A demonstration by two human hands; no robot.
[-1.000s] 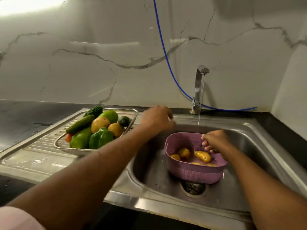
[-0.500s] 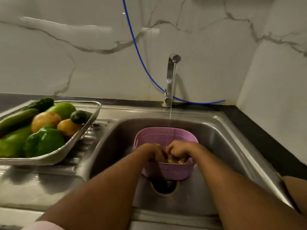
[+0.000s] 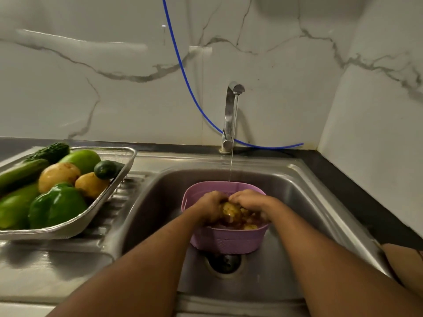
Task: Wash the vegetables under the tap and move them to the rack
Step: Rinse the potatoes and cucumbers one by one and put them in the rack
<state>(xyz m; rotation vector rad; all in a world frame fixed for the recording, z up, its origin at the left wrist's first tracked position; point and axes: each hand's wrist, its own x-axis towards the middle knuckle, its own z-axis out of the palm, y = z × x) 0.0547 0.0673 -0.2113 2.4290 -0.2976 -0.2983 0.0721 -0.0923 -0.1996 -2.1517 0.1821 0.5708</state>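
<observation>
A purple perforated basket (image 3: 226, 241) stands in the steel sink (image 3: 304, 202) over the drain. Inside it lie small yellow potatoes, and both hands meet over them. My left hand (image 3: 210, 205) and my right hand (image 3: 250, 201) curl around one potato (image 3: 230, 210) between them. A thin stream of water (image 3: 231, 161) falls from the chrome tap (image 3: 230, 115) into the back of the basket. The metal rack (image 3: 107, 197) on the drainboard at the left holds green peppers, potatoes, cucumbers and a bitter gourd.
A blue hose (image 3: 183, 69) hangs down the marble wall and runs behind the tap. The drain opening (image 3: 225, 263) shows below the basket. A dark counter (image 3: 357, 191) borders the sink on the right, by the wall corner.
A second ago my left hand was up near the rack and my right hand on the basket rim; both hands have come together inside the basket around a potato. The view has closed in.
</observation>
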